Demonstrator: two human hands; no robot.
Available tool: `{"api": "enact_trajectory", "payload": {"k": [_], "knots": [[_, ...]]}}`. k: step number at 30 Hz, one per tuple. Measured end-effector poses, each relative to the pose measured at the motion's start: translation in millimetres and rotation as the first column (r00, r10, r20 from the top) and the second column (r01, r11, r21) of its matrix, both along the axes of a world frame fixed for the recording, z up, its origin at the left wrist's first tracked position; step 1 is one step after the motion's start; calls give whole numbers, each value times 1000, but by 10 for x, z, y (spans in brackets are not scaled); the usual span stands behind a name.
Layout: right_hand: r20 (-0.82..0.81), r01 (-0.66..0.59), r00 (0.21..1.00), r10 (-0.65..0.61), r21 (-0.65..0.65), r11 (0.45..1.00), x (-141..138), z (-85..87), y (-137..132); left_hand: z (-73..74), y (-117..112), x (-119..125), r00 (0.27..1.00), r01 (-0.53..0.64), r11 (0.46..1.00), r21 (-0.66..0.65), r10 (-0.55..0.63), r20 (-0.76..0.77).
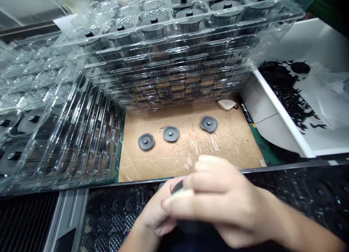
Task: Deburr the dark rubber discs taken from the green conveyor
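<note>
Both hands meet at the front edge of the cardboard sheet. My left hand (pixel 159 210) curls around a dark grey disc (pixel 177 187), most of which the fingers hide. Over it lies my right hand (pixel 215 197), smeared by motion, its thumb and fingers pressed together at the disc; a small pale piece seems to show at the fingertips, too blurred to name. Beyond the hands, three grey discs with a small centre stud rest on the cardboard: a left disc (pixel 146 141), a middle disc (pixel 171 134) and a right disc (pixel 208 124).
Tall stacked clear plastic trays (pixel 174 55) holding grey discs stand behind the cardboard (pixel 163 164), with more trays (pixel 35 135) at left. A white bin (pixel 289 117) with black parts (pixel 283 84) is at right. A marker (pixel 245 108) and folded pale pad (pixel 226 104) lie nearby.
</note>
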State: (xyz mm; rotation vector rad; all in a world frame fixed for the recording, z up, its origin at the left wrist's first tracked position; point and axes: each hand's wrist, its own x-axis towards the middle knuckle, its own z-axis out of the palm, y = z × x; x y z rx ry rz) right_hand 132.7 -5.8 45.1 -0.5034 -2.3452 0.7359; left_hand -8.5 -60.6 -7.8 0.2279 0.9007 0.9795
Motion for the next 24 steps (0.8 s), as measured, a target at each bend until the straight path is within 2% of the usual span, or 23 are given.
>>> {"api": "enact_trajectory", "payload": {"k": [3, 4, 6, 8, 9, 10, 12, 13, 14, 16, 17, 18, 20, 22, 24], "knots": [[67, 274, 961, -268, -117, 955, 26, -100, -99, -29, 62, -112, 997, 3, 1000, -24, -1, 78], [90, 316, 948, -304, -171, 933, 53, -127, -137, -24, 73, -143, 995, -25, 999, -25, 27, 92], [65, 259, 965, -253, -360, 896, 128, -179, -208, 8, 78, -174, 991, -74, 997, -21, 76, 113], [10, 200, 972, -234, -552, 810, 216, -232, -261, 57, 72, -160, 989, -94, 995, -15, 95, 116], [9, 234, 957, -289, -609, 758, 258, -253, -279, 79, 68, -143, 988, -98, 995, -10, 99, 116], [24, 309, 925, -379, -629, 714, 292, -266, -291, 96, 63, -123, 988, -102, 995, -5, 102, 117], [52, 490, 818, -572, -584, 647, 323, -255, -300, 109, 53, -90, 988, -99, 995, 5, 98, 116], [38, 541, 784, -619, -531, 652, 314, -231, -297, 105, 45, -80, 990, -97, 995, 13, 95, 108], [0, 552, 783, -622, -461, 695, 289, -201, -290, 98, 37, -76, 991, -94, 995, 14, 93, 95], [-107, 456, 858, -502, -287, 842, 206, -137, -265, 83, 15, -86, 994, -89, 996, 1, 89, 55], [-128, 389, 898, -420, -213, 896, 161, -113, -251, 80, 2, -97, 995, -93, 996, -8, 93, 29], [-107, 335, 929, -355, -164, 928, 120, -95, -237, 80, -12, -110, 995, -102, 995, -21, 102, 8], [6, 323, 945, -326, -142, 936, 64, -78, -220, 89, -39, -130, 990, -136, 990, -44, 135, -26], [72, 381, 925, -374, -161, 911, 37, -69, -216, 98, -56, -128, 985, -171, 985, -34, 170, -42], [-38, 365, 925, -377, -186, 912, 28, -67, -209, 91, -51, -103, 984, -175, 984, -15, 174, -41]]}}
